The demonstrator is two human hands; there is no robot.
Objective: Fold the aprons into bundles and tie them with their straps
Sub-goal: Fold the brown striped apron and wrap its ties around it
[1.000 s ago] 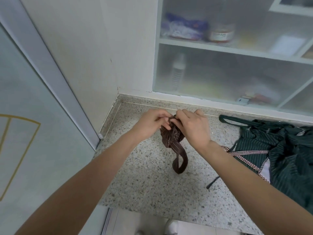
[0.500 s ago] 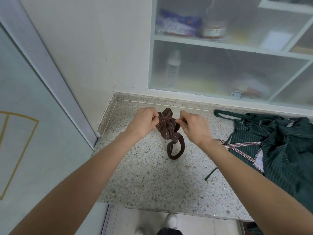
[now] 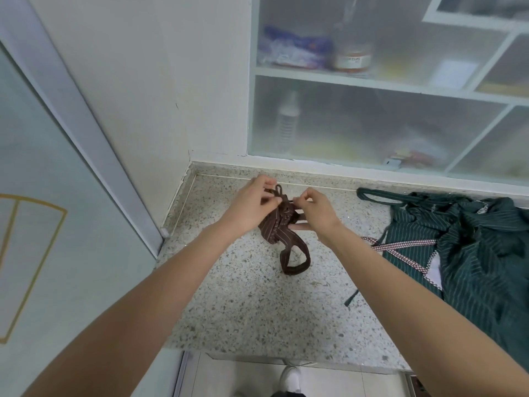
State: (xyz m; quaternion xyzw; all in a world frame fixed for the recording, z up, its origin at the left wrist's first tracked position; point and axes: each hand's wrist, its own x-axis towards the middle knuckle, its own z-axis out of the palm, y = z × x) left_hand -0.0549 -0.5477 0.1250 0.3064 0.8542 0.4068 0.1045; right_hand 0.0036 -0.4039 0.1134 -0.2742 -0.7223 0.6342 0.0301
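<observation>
Speckled stone table (image 3: 257, 310), filling the centre and lower part of the frame, carries two aprons. At right of the frame lies the green striped apron (image 3: 472, 253), unfolded and heaped, with its straps trailing toward the centre; it is well apart from both hands and not yet bundled. At centre, near the table's far edge, is the brown striped apron bundle (image 3: 276, 229), already rolled compact. Its long axis runs from upper right to lower left between the two hands, and one wide strap loop (image 3: 296, 260) hangs from it toward the bottom of the frame, resting on the table.

The left hand (image 3: 250, 209) is at the bundle's left and the right hand (image 3: 316, 212) at its right, about equally near. The knot (image 3: 282, 196) sits on top of the bundle, directly between them, so the coming pull would most likely run sideways, left and right, across the bundle's axis.

The left hand's fingers (image 3: 273, 200) are narrowed to a pinch on a thin strap end at the knot. The right hand's fingers (image 3: 300, 200) pinch the opposite strap end in the same way, while one lower finger extends under the bundle and appears to steady it. Judged step: drawing the tie tight.
</observation>
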